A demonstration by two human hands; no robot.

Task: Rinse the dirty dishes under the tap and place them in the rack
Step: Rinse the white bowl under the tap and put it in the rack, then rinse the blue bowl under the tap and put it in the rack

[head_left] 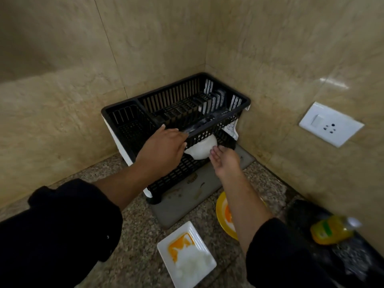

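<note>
- At the back corner of the speckled granite countertop [135, 217], a white round bowl [200, 150] sits half inside the lower tier of the black slatted plastic rack [187, 104].
- My left hand [162, 149] grips the upper rim; my right hand [225, 164], fingers straight, touches the bowl.
- I'd steady the rack and nudge the bowl fully in.
</note>
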